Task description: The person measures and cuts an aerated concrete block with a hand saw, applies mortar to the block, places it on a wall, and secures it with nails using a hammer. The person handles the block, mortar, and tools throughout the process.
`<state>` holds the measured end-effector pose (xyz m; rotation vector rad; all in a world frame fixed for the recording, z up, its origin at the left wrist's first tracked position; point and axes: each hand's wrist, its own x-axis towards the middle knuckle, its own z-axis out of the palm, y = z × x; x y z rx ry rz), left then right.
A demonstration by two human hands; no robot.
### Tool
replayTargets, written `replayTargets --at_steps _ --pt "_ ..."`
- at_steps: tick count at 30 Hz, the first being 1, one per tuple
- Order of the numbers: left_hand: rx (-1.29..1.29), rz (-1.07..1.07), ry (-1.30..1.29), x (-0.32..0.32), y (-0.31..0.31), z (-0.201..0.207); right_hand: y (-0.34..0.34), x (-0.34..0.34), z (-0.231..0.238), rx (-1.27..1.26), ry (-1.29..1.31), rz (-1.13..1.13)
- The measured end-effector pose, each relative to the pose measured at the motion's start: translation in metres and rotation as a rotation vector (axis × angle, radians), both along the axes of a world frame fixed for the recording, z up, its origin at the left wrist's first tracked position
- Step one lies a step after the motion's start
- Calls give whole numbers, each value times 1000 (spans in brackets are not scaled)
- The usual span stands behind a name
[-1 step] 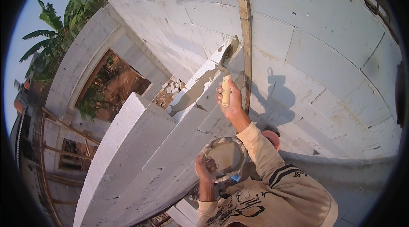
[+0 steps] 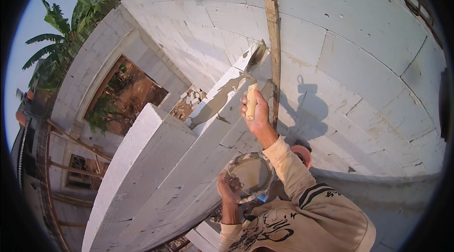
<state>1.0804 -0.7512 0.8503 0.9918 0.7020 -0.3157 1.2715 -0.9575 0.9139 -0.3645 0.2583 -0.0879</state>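
My right hand [image 2: 258, 118] is closed around the pale handle of a trowel [image 2: 251, 102]. The trowel's mortar-coated metal end reaches the top of a low white block wall [image 2: 189, 167], close to where it meets the taller wall. Wet grey mortar [image 2: 215, 106] lies in an uneven layer along that top. At the near end of the layer, a large white block [image 2: 142, 150] stands higher on the wall. Below, my left hand [image 2: 229, 187] grips the mortar-crusted rim of a round bucket [image 2: 268, 167], which has grey mortar inside.
An upright wooden plank [image 2: 273, 29] leans against the tall block wall [image 2: 345, 58] beside the joint. A pinkish round container [image 2: 302, 155] sits beyond my right forearm. Broken blocks [image 2: 193, 96] lie behind the low wall. Wooden poles [image 2: 78, 139] stand at far left.
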Motion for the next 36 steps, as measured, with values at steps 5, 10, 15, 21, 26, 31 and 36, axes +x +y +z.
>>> replayTargets --at_steps 5,10,15,21,26,31,36 --pt "-3 20 27 -4 3 -10 9 2 -1 44 -17 41" --pt "-28 16 -11 1 2 -11 4 -6 20 55 -23 91" --pt "-50 -3 -1 2 3 -7 -32 -96 25 -178 28 327" --pt "-63 -46 -23 2 7 -3 -83 -209 -20 -1508 -139 617" --pt "24 -100 -30 3 -1 10 -85 -206 -62 -2246 -406 835" --pt "47 -81 -26 6 -6 18 -28 -180 -143 -2252 -601 815" --pt "1 -74 -7 8 4 22 -46 -204 -157 -2161 -177 1121"
